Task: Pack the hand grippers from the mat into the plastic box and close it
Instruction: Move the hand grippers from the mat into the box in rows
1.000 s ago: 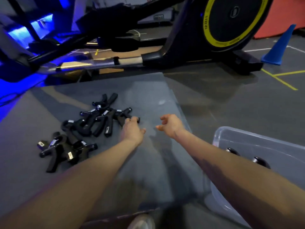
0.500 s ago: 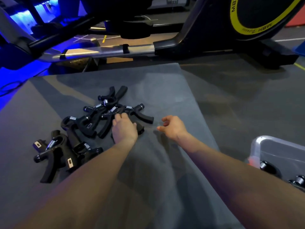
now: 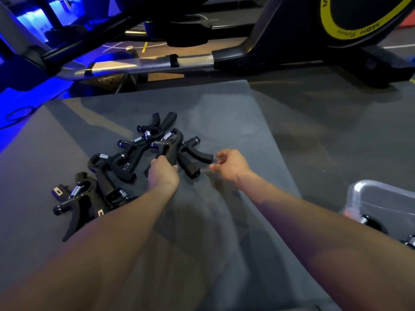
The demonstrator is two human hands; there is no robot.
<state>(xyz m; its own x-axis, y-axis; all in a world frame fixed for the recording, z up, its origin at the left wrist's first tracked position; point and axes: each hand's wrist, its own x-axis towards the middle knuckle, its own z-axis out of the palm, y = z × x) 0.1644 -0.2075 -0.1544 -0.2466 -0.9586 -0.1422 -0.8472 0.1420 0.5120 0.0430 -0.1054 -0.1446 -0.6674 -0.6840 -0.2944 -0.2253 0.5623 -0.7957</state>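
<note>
Nearest to us, our two bare forearms reach out over the grey mat (image 3: 224, 113) that covers the floor. At the near right edge sits the clear plastic box (image 3: 381, 194), lid off, with the dark knobs and a spring of hand grippers already inside it. At the near left of the mat we see a tangled cluster of black hand grippers (image 3: 89, 198), lying on their sides and touching one another. Farther out, our left hand (image 3: 162, 173) has its fingers curled around the handles of one black gripper (image 3: 168, 147), whose spring end points away from us. Just right of it another gripper (image 3: 193, 158) lies on the mat, and our right hand (image 3: 231, 164) hovers beside its handle tip, thumb and fingers loosely bent with a gap between them, holding nothing. Beyond the left hand more grippers (image 3: 139, 142) lie heaped together. At the far side, past the mat's edge, stands an exercise machine (image 3: 292, 41) with a yellow-ringed black wheel, lit blue at the far left.
</note>
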